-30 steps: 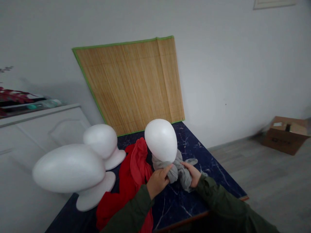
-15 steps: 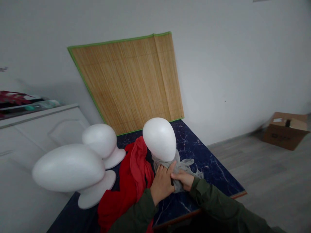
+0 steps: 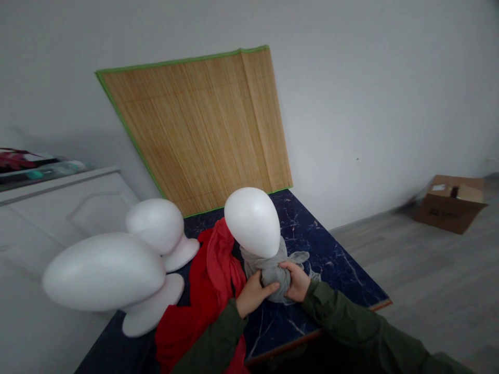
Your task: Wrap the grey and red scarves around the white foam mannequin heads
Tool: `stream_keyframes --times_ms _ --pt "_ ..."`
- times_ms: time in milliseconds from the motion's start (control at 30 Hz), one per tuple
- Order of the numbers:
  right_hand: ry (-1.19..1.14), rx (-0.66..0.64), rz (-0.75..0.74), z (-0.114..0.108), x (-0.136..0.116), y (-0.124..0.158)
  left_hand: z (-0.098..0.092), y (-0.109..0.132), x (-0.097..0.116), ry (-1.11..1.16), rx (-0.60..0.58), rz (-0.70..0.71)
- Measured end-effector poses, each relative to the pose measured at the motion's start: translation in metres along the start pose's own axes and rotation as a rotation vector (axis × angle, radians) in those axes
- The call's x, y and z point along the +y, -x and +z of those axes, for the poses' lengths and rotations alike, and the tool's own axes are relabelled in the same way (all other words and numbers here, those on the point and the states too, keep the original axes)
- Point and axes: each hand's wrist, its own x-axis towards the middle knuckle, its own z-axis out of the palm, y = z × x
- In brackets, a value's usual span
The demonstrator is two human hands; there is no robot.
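A white mannequin head (image 3: 252, 221) stands on the dark blue marbled table (image 3: 312, 228), with a grey scarf (image 3: 275, 276) wrapped around its neck. My left hand (image 3: 256, 294) grips the scarf's gathered front from the left, its thumb across the cloth. From the right, my right hand (image 3: 297, 280) is closed on the same bunched fabric, with some fingers hidden behind it. A loose end of the scarf spreads on the table beyond my right hand. To the left, a red scarf (image 3: 195, 306) lies heaped, close to my left forearm.
Two more white mannequin heads (image 3: 105, 271) (image 3: 156, 224) stand at the left. Behind them is a white cabinet (image 3: 97, 202) with items on top. A bamboo mat (image 3: 198, 130) with green edging hangs on the wall. A cardboard box (image 3: 448, 208) sits on the floor at right.
My left hand has turned from lying flat over the scarf to gripping it with the thumb in front. The grey cloth now bulges between both hands. The view has shifted slightly.
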Motion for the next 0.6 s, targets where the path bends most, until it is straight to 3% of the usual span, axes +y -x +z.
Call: stream_keyframes --times_ms 67,167,267,400,500,600 --pt "0.177 0.072 -0.145 -0.001 0.004 0.0 0.001 -0.003 0.0 0.064 0.051 -0.034" --pt "0.457 0.236 -0.495 -0.009 0.005 0.0 -0.002 -0.004 -0.001 0.095 0.159 -0.035" --pt "0.848 0.408 -0.726 -0.023 -0.007 0.002 -0.014 0.001 0.002 0.262 0.2 -0.057" --pt "1.179 0.612 -0.767 -0.04 -0.028 0.0 -0.053 0.012 0.009 0.554 0.297 -0.169" --pt "1.26 0.709 -0.734 -0.045 -0.033 -0.008 -0.081 0.015 0.003 0.391 0.357 -0.204" --pt "1.278 0.73 -0.634 -0.042 -0.026 -0.021 -0.084 0.01 -0.009 0.106 0.327 -0.222"
